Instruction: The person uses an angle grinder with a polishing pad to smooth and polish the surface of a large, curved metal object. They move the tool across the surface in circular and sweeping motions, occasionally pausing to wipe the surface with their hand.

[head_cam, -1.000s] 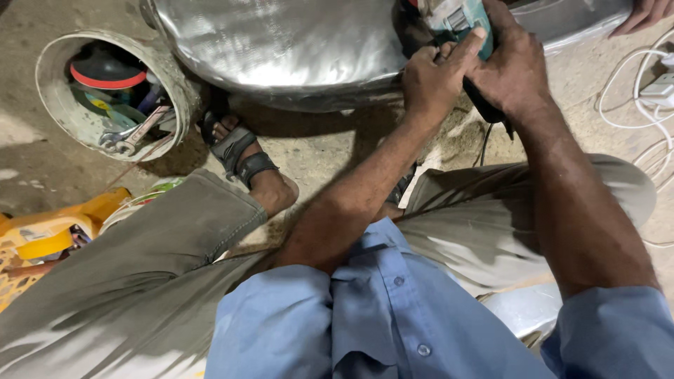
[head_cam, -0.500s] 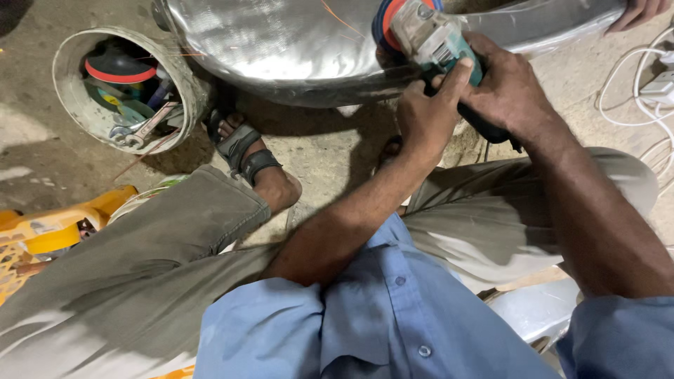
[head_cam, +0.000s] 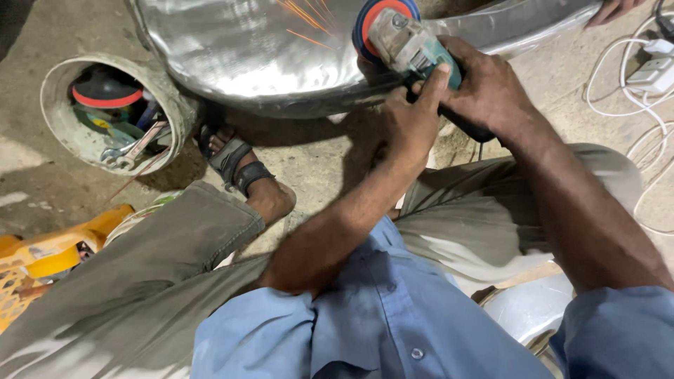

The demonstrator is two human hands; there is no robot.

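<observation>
Far left edge: yellow plastic crate (head_cam: 35, 260), partly cut off, low on the concrete floor (head_cam: 31, 182).
Floor: bare grey concrete, dusty, rough, patched with shadow.
Upper left: round grey bucket (head_cam: 60, 123) lying on its side, mouth toward the camera; inside, a red-and-black disc, a wrench and other small tools, too jumbled to tell apart.
Left centre: sandalled foot (head_cam: 235, 165) planted on the floor just below the metal, knee in olive trousers (head_cam: 161, 281) bent toward the camera.
Top centre: large curved shiny metal sheet (head_cam: 239, 49), brushed and reflective, resting low over the floor, orange sparks streaking across its surface.
Centre top: grinder (head_cam: 407, 45), grey and teal body, red-and-blue disc pressed against the metal sheet's edge.
Left hand (head_cam: 407, 119): closed around the grinder from below, thumb up along the teal housing.
Right hand (head_cam: 491, 88): wrapped tight over the rear of the grinder body, just beside the left hand, fingers touching the tool.
Bottom centre: blue button shirt (head_cam: 365, 323), both sleeves rolled, forearms reaching forward.
Lower right: pale round metal piece (head_cam: 530, 309) tucked beside the right leg, mostly hidden.
Top right corner: another person's fingers (head_cam: 614, 10) resting on the far end of the metal sheet.
Far right: white cable (head_cam: 649, 140) looping over the floor to a white plug block (head_cam: 656, 74).
</observation>
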